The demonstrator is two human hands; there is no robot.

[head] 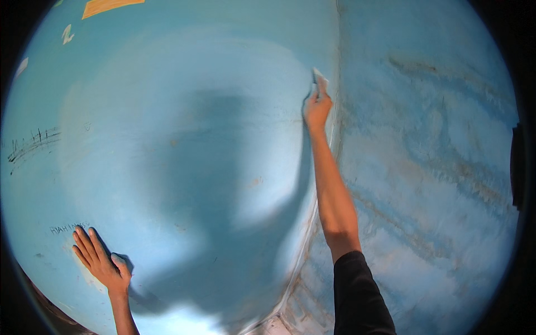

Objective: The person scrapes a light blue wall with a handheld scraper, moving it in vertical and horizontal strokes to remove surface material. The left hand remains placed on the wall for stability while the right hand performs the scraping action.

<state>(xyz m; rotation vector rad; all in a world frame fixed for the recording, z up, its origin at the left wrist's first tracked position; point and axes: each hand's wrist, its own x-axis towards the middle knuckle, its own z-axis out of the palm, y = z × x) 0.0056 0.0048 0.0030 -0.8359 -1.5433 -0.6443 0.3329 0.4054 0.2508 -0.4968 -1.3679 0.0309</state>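
Note:
A light-blue painted wall (268, 142) fills the view before me. High up, close to the inside corner, my right hand (319, 109) grips a small pale flat scraper-like piece (320, 75), its outer end against or very near the wall. Blur and the fingers hide its exact kind. At lower left my left hand (100, 264) rests with its palm towards the wall, holding nothing, the thumb spread from the fingers. Handwritten marks (60, 229) on the paint show just above its fingertips.
To the right, a second blue wall (418, 167) with stained, worn patches meets the first along a corner seam (337, 50). Dark scribbles (35, 142) mark the left side. An orange-yellow strip (111, 6) and a white patch (67, 34) are at upper left.

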